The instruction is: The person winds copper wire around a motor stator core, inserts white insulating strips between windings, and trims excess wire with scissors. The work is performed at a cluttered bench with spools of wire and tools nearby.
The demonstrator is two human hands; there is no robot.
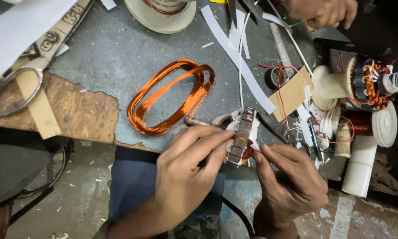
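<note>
A small motor stator core, grey laminated steel with white paper slips and copper wire wound into it, is held over the bench's front edge. My left hand grips it from the left, thumb and fingers on its side. From the right, my right hand pinches at its lower end with fingertips on the copper winding. Several loose loops of copper wire coil lie on the grey bench just beyond, trailing toward the core.
Another person's hand works at the top right. White paper strips, a steel ruler, a wound stator on a spool, scissors, a white reel and a metal ring crowd the bench.
</note>
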